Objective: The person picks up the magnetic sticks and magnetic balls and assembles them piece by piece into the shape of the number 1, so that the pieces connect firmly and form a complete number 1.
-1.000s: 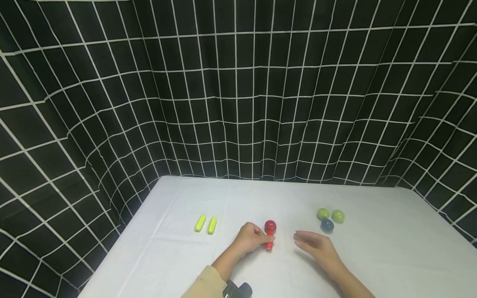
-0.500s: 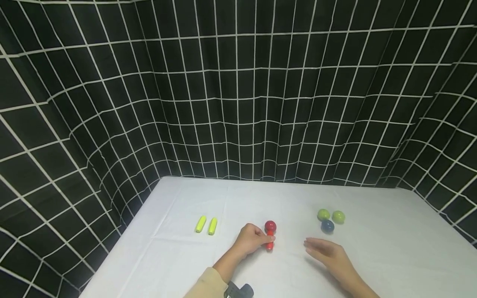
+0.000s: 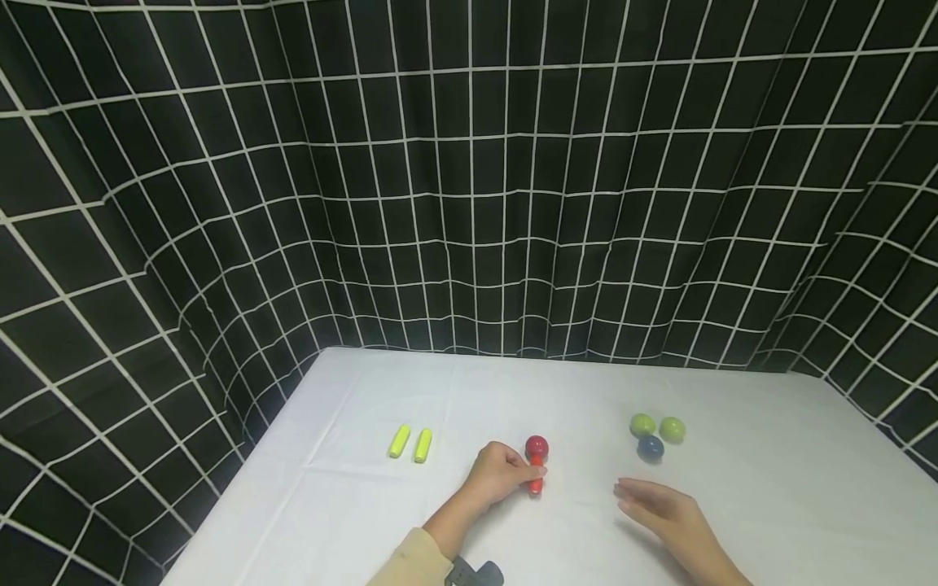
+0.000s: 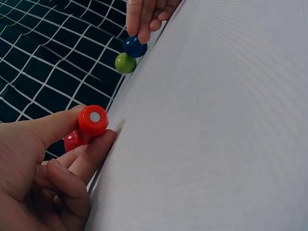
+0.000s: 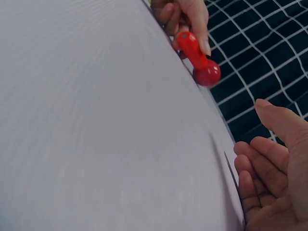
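**Left hand (image 3: 500,472) pinches a smooth, bright red rod (image 5: 192,49) against a glossy, darker red ball (image 3: 536,447)**

The left thumb and fingers close on the rod's sides with no gap to spare. The rod points away from the person; its far end touches the ball, and a pale grey disc (image 4: 95,117) shows at its near end. To do this well, a light, steady pinch should serve best, with the rod aimed at the ball's centre; a sideways twist could part the two.

To the right, the right hand (image 3: 667,511) holds nothing, its thumb well apart from its loosely bent fingers. Beyond it, on the white cloth (image 3: 366,521), a shiny dark blue ball (image 3: 650,448) sits just nearer than two light green balls (image 3: 672,430). Far to the left lie two bright yellow rods (image 3: 422,446), side by side and apart.
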Demonstrator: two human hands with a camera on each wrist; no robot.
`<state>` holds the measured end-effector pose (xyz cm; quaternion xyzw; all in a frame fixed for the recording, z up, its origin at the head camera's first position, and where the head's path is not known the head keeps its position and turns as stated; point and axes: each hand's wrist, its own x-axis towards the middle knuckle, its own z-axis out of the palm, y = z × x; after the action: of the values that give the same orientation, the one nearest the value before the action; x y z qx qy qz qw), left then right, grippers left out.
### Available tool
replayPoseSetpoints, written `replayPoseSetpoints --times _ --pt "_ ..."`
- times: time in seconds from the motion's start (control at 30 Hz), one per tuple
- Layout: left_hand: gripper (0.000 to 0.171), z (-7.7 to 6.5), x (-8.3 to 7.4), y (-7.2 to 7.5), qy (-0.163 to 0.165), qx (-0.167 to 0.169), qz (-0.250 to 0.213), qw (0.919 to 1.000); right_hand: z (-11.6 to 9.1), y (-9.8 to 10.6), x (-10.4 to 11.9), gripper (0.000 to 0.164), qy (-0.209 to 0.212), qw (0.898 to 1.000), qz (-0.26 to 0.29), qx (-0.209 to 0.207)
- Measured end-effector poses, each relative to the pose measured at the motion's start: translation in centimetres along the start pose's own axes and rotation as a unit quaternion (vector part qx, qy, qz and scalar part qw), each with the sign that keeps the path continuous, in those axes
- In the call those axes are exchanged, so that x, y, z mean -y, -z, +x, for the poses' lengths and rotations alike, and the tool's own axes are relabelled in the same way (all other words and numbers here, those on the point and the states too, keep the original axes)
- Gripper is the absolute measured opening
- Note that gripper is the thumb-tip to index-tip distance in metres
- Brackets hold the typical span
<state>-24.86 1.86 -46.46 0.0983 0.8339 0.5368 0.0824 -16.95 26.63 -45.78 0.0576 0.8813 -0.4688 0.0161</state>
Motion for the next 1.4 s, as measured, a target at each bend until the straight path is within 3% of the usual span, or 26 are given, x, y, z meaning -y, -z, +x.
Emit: replayPoseSetpoints --times 0.4,0.87,1.07,1.3,1.4 --pt "0.037 -0.1 -0.1 -0.1 -0.004 -0.005 0.012 0.9999 -0.7 1.8 -1.6 0.055 -0.006 0.999 -0.041 -0.005" --pt "0.036 -0.2 -0.2 -0.2 0.002 -0.01 0.018 0.9998 -0.2 3.2 -2.6 0.061 -0.045 0.994 -0.066 -0.073" --pt "0.042 -0.2 0.0 -0.1 -0.011 -0.003 0.02 0.9997 0.7 3.1 -3.2 0.059 -0.033 0.991 -0.079 -0.106" --pt "0.042 -0.2 0.0 -0.1 -0.015 -0.001 0.022 0.9996 2.0 2.9 -3.6 0.061 0.02 0.984 -0.089 -0.152" --pt "0.043 -0.1 -0.1 -0.1 -0.012 -0.001 0.021 0.9997 2.6 2.8 -3.4 0.065 0.019 0.984 -0.093 -0.151"
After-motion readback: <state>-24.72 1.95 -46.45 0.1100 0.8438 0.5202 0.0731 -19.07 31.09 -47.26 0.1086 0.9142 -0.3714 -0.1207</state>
